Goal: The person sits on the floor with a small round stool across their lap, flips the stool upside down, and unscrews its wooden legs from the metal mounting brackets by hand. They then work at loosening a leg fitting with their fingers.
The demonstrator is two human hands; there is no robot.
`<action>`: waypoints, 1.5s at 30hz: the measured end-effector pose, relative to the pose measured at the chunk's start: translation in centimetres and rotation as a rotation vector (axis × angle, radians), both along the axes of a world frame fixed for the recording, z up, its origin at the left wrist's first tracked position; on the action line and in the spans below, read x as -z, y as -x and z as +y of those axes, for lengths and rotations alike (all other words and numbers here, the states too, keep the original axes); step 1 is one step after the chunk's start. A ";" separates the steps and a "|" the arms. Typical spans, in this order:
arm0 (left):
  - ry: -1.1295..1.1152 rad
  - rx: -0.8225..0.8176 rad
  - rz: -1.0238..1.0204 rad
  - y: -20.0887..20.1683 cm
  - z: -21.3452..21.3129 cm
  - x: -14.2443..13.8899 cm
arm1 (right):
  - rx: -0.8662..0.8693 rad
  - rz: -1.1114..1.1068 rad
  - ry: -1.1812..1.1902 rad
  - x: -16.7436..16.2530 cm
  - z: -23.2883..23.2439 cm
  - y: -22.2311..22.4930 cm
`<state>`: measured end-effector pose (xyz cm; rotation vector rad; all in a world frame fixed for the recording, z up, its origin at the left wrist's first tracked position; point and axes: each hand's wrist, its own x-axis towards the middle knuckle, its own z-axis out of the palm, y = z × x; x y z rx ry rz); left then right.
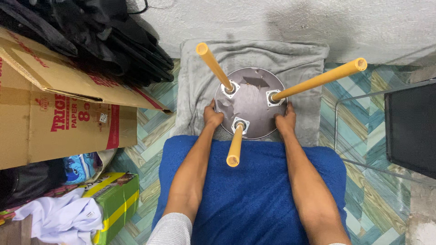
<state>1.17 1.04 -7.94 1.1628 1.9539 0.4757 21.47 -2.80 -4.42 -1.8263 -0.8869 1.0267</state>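
We grip the upturned stool [250,102] on the grey blanket [195,81], left hand [212,115] and right hand [286,120] clasping its seat rim; it looks rigid, light, best held there.

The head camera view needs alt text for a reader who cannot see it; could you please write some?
Both hands, left hand and right hand, grip the rim of an upturned round stool with three yellow legs, resting on a grey towel. A blue towel lies under the forearms.

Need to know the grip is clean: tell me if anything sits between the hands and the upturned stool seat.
Nothing visible does. The left hand and right hand rest directly on the rim of the round seat, which lies on the grey blanket.
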 end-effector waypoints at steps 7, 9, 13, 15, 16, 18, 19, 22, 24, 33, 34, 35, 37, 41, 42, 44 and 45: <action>0.010 0.079 -0.045 0.3 -0.5 -0.1 | -0.016 -0.028 0.131 -1.0 0.0 0.3; 0.010 0.106 -0.006 0.3 -0.7 -0.1 | -0.021 -0.021 0.114 -0.9 -0.1 0.3; 0.029 0.149 0.009 0.3 -0.8 -0.3 | -0.049 -0.105 0.097 -0.4 -0.2 0.1; 0.033 0.129 -0.012 -0.1 -1.1 -0.4 | -0.074 -0.203 0.026 -0.4 -0.2 0.0; 0.035 0.118 -0.023 -0.2 -1.4 -0.4 | -0.088 -0.252 -0.010 -0.4 -0.3 0.0; -0.101 0.089 -0.014 -0.2 -1.9 -0.5 | -0.011 -0.263 0.064 -0.4 -0.8 0.2; -0.168 0.075 -0.013 -0.4 -2.1 -0.5 | 0.028 -0.271 0.101 -0.6 -1.1 0.1; -0.191 0.090 0.059 -0.5 -2.3 -0.4 | 0.047 -0.489 -0.111 -1.0 -1.2 -0.1; -0.223 0.087 0.038 -0.4 -2.6 -0.2 | 0.073 -0.404 -0.007 -1.0 -1.3 0.0; -0.298 0.185 0.009 -1.0 -3.5 0.8 | -0.075 -0.283 -0.127 -1.2 -2.2 1.5; -0.310 0.208 0.014 -1.1 -3.6 0.9 | -0.098 -0.248 -0.133 -1.3 -2.3 1.7; -0.287 0.216 -0.004 -1.2 -3.8 1.0 | -0.107 -0.242 -0.123 -1.5 -2.5 1.9; -0.245 0.234 -0.039 -1.4 -4.1 1.0 | -0.125 -0.230 -0.107 -1.9 -2.6 2.2; -0.257 0.286 -0.132 -1.7 -4.6 1.0 | -0.186 -0.163 -0.156 -2.5 -2.9 3.1; -0.244 0.289 -0.150 -1.8 -4.7 1.0 | -0.206 -0.156 -0.146 -2.6 -3.1 3.3; -0.222 0.290 -0.181 -1.9 -5.1 1.0 | -0.247 -0.121 -0.132 -2.8 -3.5 3.8; -0.213 0.291 -0.195 -1.8 -5.2 1.0 | -0.265 -0.095 -0.129 -2.8 -3.7 4.0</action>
